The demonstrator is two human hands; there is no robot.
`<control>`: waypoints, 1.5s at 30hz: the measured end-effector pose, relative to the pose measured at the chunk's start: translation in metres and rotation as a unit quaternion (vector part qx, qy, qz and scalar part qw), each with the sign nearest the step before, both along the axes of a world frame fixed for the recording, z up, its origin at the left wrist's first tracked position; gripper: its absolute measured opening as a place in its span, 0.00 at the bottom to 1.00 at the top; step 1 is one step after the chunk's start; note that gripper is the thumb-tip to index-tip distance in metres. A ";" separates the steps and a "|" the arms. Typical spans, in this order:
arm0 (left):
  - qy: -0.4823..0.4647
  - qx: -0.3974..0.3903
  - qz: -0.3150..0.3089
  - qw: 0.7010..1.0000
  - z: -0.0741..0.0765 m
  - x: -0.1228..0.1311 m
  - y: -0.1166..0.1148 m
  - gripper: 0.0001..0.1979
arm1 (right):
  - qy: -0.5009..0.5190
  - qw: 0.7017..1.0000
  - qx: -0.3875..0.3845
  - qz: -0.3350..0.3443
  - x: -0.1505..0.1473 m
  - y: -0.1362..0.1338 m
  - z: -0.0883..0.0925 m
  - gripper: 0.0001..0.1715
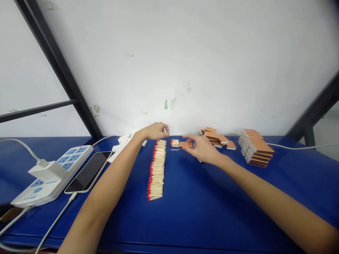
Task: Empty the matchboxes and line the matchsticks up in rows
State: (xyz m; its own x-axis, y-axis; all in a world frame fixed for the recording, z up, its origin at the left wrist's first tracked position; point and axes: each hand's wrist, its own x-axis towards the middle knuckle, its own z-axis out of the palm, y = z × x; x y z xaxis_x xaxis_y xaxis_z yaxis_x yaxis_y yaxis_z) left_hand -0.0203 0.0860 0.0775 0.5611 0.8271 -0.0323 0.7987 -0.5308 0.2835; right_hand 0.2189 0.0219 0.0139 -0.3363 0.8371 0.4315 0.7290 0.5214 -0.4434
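My right hand (200, 149) grips a small orange matchbox (185, 145) between thumb and fingers, low over the table. Just left of the box is a small bunch of red-headed matches (174, 142); whether a tray holds them I cannot tell. A single match (174, 150) lies in front of that bunch. Above the far end of a long row of matches (156, 173), my left hand (158, 130) is curled, fingertips together and pointing down. What it holds, if anything, is hidden. The row's red heads face left.
Behind my right hand lies a loose pile of matchboxes (212, 135). Further right stands a neat matchbox stack (255, 146). White pieces (123, 143) sit beyond my left forearm. A phone (88, 172) and a power strip (57, 176) with cables occupy the left. A wall rises behind.
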 end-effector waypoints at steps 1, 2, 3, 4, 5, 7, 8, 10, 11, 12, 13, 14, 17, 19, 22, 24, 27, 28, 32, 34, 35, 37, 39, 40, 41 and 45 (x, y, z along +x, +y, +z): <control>0.013 0.031 -0.014 0.999 -0.008 0.006 0.002 0.18 | -0.004 1.000 -0.014 -0.003 -0.002 0.006 0.002 0.24; 0.026 0.063 -0.026 0.997 -0.016 0.011 0.004 0.20 | -0.010 1.000 -0.025 -0.006 -0.003 0.012 0.004 0.26; 0.040 0.087 -0.039 0.995 -0.024 0.015 0.007 0.23 | -0.016 0.999 -0.034 -0.011 -0.004 0.018 0.005 0.27; 0.058 0.097 -0.050 0.992 -0.032 0.018 0.010 0.26 | -0.021 0.999 -0.046 -0.016 -0.004 0.022 0.005 0.27; 0.075 0.097 -0.057 0.991 -0.040 0.020 0.013 0.30 | -0.022 0.998 -0.059 -0.021 -0.004 0.026 0.005 0.26; 0.099 0.076 -0.062 0.990 -0.052 0.022 0.019 0.36 | -0.020 0.996 -0.087 -0.028 -0.003 0.032 0.002 0.25; 0.104 0.065 -0.063 0.990 -0.056 0.022 0.022 0.39 | -0.021 0.995 -0.096 -0.030 -0.003 0.034 0.000 0.25; 0.106 0.053 -0.069 0.991 -0.062 0.023 0.027 0.43 | -0.028 0.994 -0.101 -0.032 -0.003 0.036 -0.004 0.24; 0.105 0.052 -0.072 0.991 -0.064 0.024 0.029 0.43 | -0.033 0.994 -0.099 -0.034 -0.003 0.036 -0.005 0.23; 0.103 0.052 -0.073 0.991 -0.065 0.024 0.030 0.43 | -0.037 0.994 -0.096 -0.036 -0.003 0.037 -0.007 0.22; 0.103 0.051 -0.073 0.991 -0.066 0.025 0.031 0.43 | -0.040 0.994 -0.091 -0.040 -0.003 0.037 -0.008 0.22; 0.104 0.051 -0.071 0.991 -0.067 0.025 0.031 0.42 | -0.042 0.994 -0.087 -0.044 -0.003 0.038 -0.009 0.21; 0.106 0.062 -0.061 0.991 -0.068 0.026 0.032 0.39 | -0.070 0.993 -0.084 -0.038 0.000 0.040 -0.011 0.21; 0.103 0.075 -0.059 0.990 -0.068 0.026 0.032 0.37 | -0.106 0.990 -0.096 -0.022 0.002 0.041 -0.012 0.22; 0.095 0.079 -0.060 0.991 -0.067 0.026 0.031 0.33 | -0.142 0.984 -0.103 -0.008 0.004 0.041 -0.013 0.21; 0.088 0.075 -0.061 0.991 -0.066 0.026 0.031 0.30 | -0.145 0.984 -0.100 -0.005 0.004 0.042 -0.012 0.19; 0.077 0.074 -0.064 0.992 -0.065 0.026 0.031 0.27 | -0.142 0.985 -0.095 -0.004 0.004 0.043 -0.011 0.15; 0.075 0.074 -0.065 0.992 -0.065 0.025 0.031 0.27 | -0.141 0.986 -0.094 -0.004 0.004 0.044 -0.010 0.15; 0.072 0.072 -0.065 0.993 -0.064 0.025 0.032 0.26 | -0.126 0.990 -0.063 -0.006 0.004 0.045 -0.009 0.13; 0.073 0.071 -0.064 0.993 -0.064 0.024 0.032 0.25 | -0.109 0.993 -0.043 -0.005 0.003 0.045 -0.009 0.11; 0.074 0.071 -0.063 0.993 -0.064 0.024 0.032 0.24 | -0.101 0.994 -0.037 -0.005 0.003 0.045 -0.009 0.11; 0.079 0.075 -0.061 0.992 -0.064 0.024 0.032 0.23 | -0.092 0.995 -0.026 -0.008 0.002 0.045 -0.010 0.12; 0.078 0.078 -0.056 0.992 -0.064 0.023 0.032 0.24 | -0.087 0.996 -0.008 -0.012 0.001 0.045 -0.011 0.15; 0.069 0.079 -0.055 0.993 -0.064 0.022 0.032 0.24 | -0.084 0.996 0.003 -0.014 0.000 0.045 -0.012 0.16; 0.050 0.079 -0.056 0.994 -0.063 0.022 0.031 0.24 | -0.080 0.997 0.013 -0.016 0.000 0.045 -0.013 0.16; -0.090 0.047 -0.073 0.992 -0.055 0.024 0.028 0.21 | -0.045 0.998 0.043 -0.002 -0.003 0.044 -0.016 0.16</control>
